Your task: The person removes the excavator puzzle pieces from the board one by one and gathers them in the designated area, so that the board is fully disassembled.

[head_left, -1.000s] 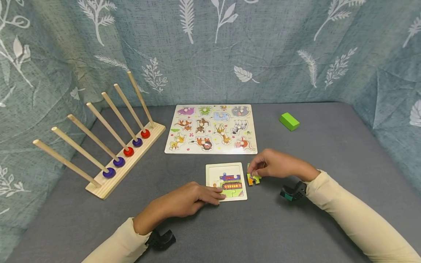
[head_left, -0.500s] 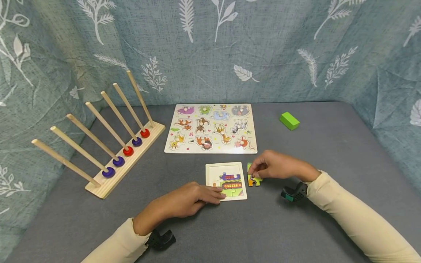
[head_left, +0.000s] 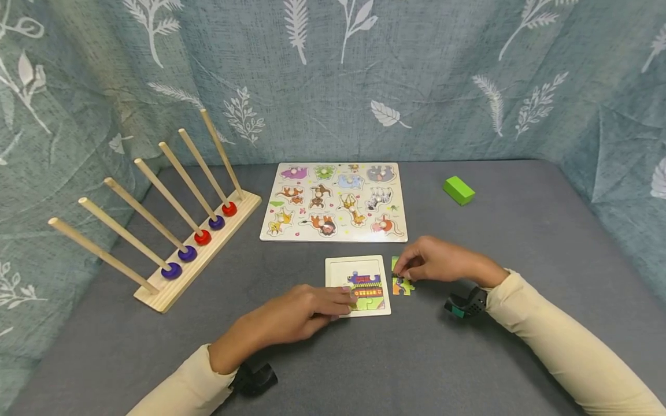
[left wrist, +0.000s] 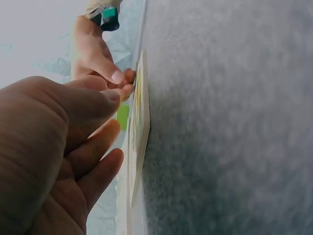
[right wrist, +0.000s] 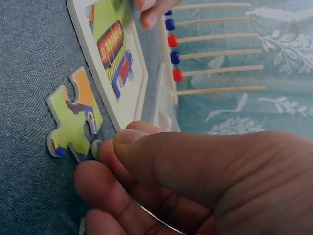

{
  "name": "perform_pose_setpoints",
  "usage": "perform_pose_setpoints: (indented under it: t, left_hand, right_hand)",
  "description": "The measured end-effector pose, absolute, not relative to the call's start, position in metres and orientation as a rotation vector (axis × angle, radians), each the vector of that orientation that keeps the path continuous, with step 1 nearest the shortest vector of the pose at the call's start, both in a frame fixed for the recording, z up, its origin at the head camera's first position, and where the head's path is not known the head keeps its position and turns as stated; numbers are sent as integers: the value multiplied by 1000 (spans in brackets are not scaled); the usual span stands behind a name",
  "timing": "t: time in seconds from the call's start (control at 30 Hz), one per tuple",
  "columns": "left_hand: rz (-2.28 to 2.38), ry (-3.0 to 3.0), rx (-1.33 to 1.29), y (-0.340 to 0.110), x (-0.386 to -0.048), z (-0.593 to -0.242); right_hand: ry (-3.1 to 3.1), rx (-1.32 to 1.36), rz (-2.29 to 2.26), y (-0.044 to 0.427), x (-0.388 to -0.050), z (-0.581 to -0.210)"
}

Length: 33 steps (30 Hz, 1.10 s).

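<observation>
My left hand [head_left: 307, 312] rests with extended fingers on the near left edge of a small square puzzle tray [head_left: 386, 309]. Several joined jigsaw pieces [head_left: 366, 292] with a colourful vehicle picture lie in the tray's near right part. Just right of the tray, my right hand [head_left: 434, 260] pinches a jigsaw piece [right wrist: 96, 149], mostly hidden behind thumb and fingers. A loose green and orange jigsaw piece [right wrist: 68, 115] lies flat on the table beside those fingertips. In the left wrist view, my left hand [left wrist: 58, 132] has loosely bent fingers beside the tray's edge.
Behind the tray lies an animal peg puzzle board [head_left: 359, 234]. A wooden peg rack [head_left: 156, 297] with upright rods and red and purple rings stands at the left. A green block [head_left: 459, 190] sits at the back right, before a patterned curtain [head_left: 442, 69].
My left fingers have shifted and lifted slightly at the tray edge. The right hand stays almost in place, and the loose piece beneath it has moved a little.
</observation>
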<state>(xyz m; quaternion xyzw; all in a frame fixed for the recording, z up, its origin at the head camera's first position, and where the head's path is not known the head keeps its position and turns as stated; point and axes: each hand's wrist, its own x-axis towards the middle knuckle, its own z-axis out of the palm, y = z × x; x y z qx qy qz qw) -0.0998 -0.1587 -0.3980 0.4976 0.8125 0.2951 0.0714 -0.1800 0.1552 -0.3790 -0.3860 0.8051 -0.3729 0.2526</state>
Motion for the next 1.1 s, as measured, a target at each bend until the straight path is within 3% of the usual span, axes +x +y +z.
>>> perform_pose_setpoints:
  t: [0.6, 1.1]
  left_hand:
    - [719, 2530, 1273, -163, -101, -395]
    - [666, 2551, 1305, -162, -100, -395]
  right_hand:
    - [2251, -1136, -985, 126, -179, -371]
    - [2221, -1168, -1007, 100, -180, -378]
